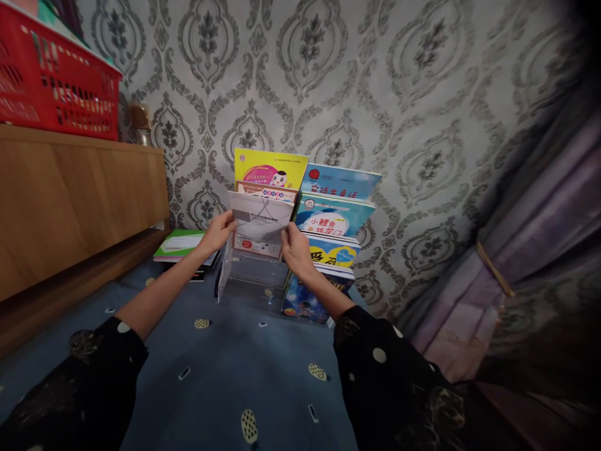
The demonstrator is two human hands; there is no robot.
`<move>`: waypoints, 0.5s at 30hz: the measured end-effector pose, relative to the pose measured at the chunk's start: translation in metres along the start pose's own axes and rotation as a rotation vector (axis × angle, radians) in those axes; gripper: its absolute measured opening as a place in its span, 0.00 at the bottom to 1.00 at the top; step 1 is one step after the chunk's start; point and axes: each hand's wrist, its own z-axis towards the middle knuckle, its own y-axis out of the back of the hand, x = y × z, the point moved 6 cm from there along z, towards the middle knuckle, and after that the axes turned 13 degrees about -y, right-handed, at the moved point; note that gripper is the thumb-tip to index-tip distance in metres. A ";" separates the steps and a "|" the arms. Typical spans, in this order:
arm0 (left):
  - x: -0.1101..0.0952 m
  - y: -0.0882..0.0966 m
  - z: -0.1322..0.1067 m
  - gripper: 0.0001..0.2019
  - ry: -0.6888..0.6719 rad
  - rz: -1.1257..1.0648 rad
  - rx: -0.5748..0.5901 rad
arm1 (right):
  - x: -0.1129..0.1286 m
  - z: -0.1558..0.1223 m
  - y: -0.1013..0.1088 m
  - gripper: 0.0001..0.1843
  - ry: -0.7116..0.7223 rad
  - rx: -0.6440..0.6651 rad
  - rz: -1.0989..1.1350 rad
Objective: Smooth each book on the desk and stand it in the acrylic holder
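Observation:
Between my left hand [220,232] and my right hand [297,250] is a pale book with a white-grey cover [260,215], gripped at its two side edges. It stands in the left column of a clear plastic book rack [253,280], whose front tier shows bare below it. Behind the pale book rise a yellow picture book [270,166] and a brown-edged book [246,187], partly hidden. The right column holds a light blue book [340,178], a teal book [328,219], a yellow-and-blue book [345,254] and a dark blue book [305,297].
Left of the rack lies a small stack of books with a green-and-white one [178,244] on top. A wooden cabinet [79,207] carries a red plastic basket [84,88] and a small jar [139,122]. Patterned wallpaper is behind; a tied purple curtain [483,294] hangs at right.

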 end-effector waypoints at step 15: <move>0.001 -0.005 -0.022 0.08 0.025 0.554 -0.078 | -0.014 -0.022 -0.012 0.32 0.013 -0.055 -0.041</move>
